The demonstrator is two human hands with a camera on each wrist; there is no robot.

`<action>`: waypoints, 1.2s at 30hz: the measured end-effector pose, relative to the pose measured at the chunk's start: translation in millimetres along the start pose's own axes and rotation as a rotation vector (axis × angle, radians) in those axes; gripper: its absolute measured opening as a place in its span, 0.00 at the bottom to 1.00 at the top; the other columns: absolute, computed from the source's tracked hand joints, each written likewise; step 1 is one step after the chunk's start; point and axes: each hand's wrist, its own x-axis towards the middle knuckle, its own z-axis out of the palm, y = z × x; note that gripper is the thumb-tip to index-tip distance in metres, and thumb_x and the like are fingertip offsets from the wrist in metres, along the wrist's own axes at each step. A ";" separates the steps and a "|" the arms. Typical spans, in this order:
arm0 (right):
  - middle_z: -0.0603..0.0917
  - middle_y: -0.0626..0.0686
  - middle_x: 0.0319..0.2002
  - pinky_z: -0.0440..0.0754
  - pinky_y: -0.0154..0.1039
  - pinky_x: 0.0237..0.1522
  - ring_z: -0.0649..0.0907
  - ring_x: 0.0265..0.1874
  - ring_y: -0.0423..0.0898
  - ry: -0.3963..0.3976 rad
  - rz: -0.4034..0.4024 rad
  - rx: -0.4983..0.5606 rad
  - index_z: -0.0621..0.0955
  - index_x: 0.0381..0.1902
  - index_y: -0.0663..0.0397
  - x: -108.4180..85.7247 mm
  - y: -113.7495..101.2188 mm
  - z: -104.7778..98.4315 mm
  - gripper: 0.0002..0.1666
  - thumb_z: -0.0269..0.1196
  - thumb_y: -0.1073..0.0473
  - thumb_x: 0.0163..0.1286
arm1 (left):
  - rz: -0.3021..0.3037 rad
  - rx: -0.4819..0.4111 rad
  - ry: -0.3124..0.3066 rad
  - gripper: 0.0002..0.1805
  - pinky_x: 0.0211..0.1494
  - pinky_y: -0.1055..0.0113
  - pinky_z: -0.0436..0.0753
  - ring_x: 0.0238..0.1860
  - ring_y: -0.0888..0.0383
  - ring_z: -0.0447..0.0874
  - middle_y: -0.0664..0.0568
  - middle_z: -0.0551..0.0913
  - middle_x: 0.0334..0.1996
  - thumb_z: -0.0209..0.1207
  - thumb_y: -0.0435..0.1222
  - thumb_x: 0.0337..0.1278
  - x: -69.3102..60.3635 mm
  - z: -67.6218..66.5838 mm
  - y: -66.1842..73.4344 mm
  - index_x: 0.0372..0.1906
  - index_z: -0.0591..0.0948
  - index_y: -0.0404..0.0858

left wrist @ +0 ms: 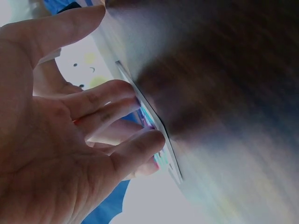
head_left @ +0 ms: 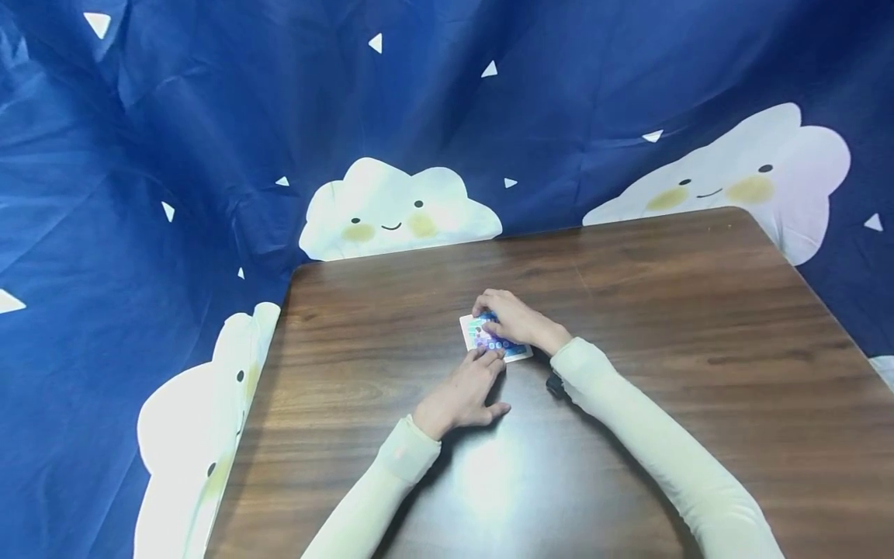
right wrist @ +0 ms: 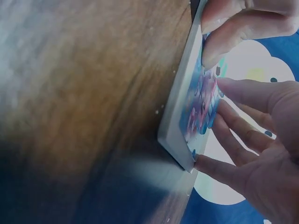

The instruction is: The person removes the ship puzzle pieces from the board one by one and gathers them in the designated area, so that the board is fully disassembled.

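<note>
Pale sleeves [head_left: 642,419] reach over a table [head_left: 335,373] bearing a small picture board [head_left: 498,346]; left-wrist view, left hand [left wrist: 56,135] spread, fingertips on the board's edge; right-wrist view, right hand [right wrist: 268,163] pinching a printed piece [right wrist: 208,105] over the board

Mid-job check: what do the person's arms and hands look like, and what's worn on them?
The left sleeve and right sleeve are long, pale cream fabric reaching the wrists. The left hand and right hand are bare, without gloves. A small, black, blocky object shows by the right wrist; I can't tell what it is.
</note>
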 end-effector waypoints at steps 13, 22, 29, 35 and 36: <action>0.85 0.59 0.53 0.75 0.59 0.69 0.81 0.59 0.61 -0.035 0.027 -0.038 0.86 0.55 0.62 -0.1 -0.5 1.7 0.17 0.66 0.68 0.70 | -0.010 -0.027 -0.022 0.40 0.84 0.54 0.63 0.76 0.49 0.71 0.44 0.76 0.72 0.66 0.56 0.62 0.0 -2.0 0.6 0.69 0.75 0.32; 0.81 0.57 0.50 0.79 0.55 0.63 0.79 0.54 0.56 -0.016 0.042 -0.023 0.85 0.54 0.60 -0.5 -1.0 2.0 0.16 0.67 0.68 0.70 | -0.027 -0.041 -0.054 0.41 0.85 0.53 0.61 0.79 0.50 0.68 0.44 0.73 0.75 0.65 0.57 0.63 0.4 -2.4 0.3 0.71 0.74 0.33; 0.81 0.57 0.45 0.84 0.49 0.54 0.81 0.46 0.51 0.000 0.027 0.002 0.83 0.51 0.58 0.2 0.7 3.8 0.15 0.68 0.71 0.67 | -0.022 -0.051 -0.036 0.40 0.85 0.52 0.61 0.78 0.49 0.69 0.43 0.73 0.75 0.66 0.56 0.62 -0.7 -2.0 0.4 0.70 0.74 0.32; 0.83 0.57 0.45 0.84 0.49 0.54 0.82 0.45 0.51 -0.014 0.009 0.006 0.82 0.51 0.58 1.6 2.1 3.8 0.14 0.67 0.71 0.68 | -0.035 -0.098 -0.008 0.43 0.87 0.49 0.56 0.79 0.49 0.68 0.42 0.75 0.73 0.68 0.57 0.59 -1.8 -2.2 2.1 0.69 0.74 0.31; 0.83 0.57 0.46 0.84 0.49 0.54 0.82 0.46 0.52 -0.017 0.007 0.004 0.82 0.51 0.58 1.8 2.1 3.6 0.14 0.67 0.70 0.68 | -0.034 -0.102 -0.003 0.43 0.87 0.48 0.55 0.78 0.50 0.69 0.42 0.75 0.73 0.68 0.57 0.58 -1.6 -1.9 2.1 0.69 0.74 0.31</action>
